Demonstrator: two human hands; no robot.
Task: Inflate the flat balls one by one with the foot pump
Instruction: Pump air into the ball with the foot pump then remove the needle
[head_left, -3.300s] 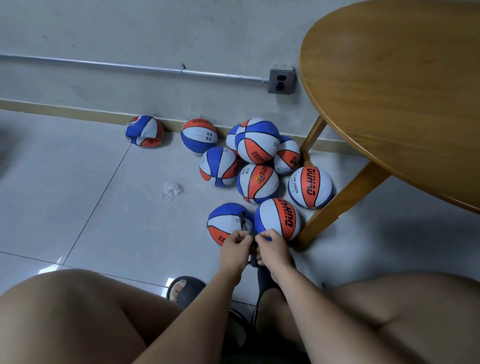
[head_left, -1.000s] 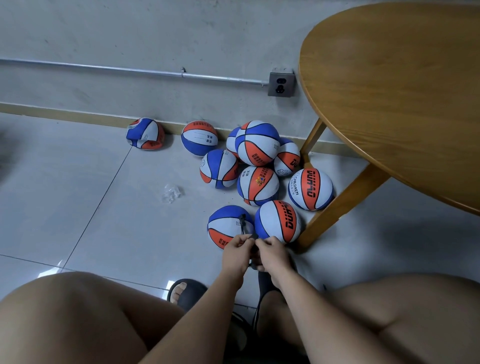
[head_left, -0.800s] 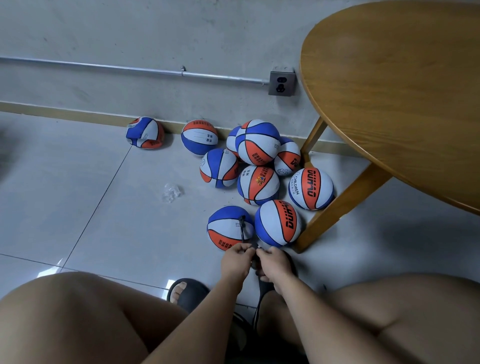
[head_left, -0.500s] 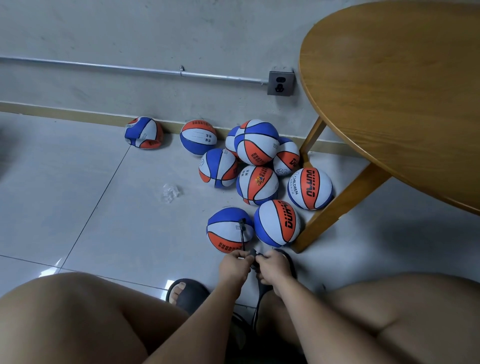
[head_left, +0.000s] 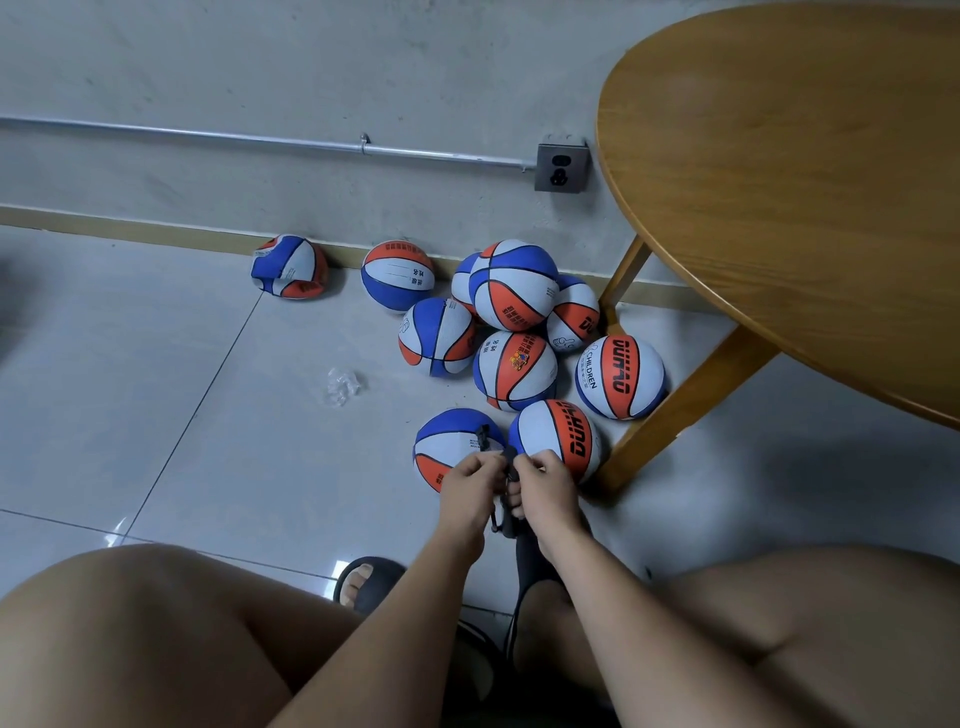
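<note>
- One near ball (head_left: 449, 452), blue, white and orange, sits on the grey tiled floor (head_left: 156, 415) just beyond the person's hands, and the end of a black hose (head_left: 483, 439) lies across its top.
- The left hand (head_left: 470, 486) and right hand (head_left: 543, 486) meet side by side in front of that ball. The fingers of both are curled and pinch the black hose between them (the part at the pinch is too small to make out).
- A second ball (head_left: 558, 439), with black lettering on an orange panel, touches the near ball on its right and rests beside a wooden table leg (head_left: 680, 410).
- Further off, a heap of balls (head_left: 514, 286), round and full, is piled against the wall.
- A flat ball (head_left: 288, 267), caved in, lies apart at the left end by the skirting.
- A crumpled clear wrapper (head_left: 343, 384) lies on the floor to the left of the heap.
- A round wooden tabletop (head_left: 805, 208) fills the upper right, with a grey wall socket (head_left: 561, 167) beside it.
- Bare knees cross the bottom edge, with a dark sandal (head_left: 371, 584) between them.
</note>
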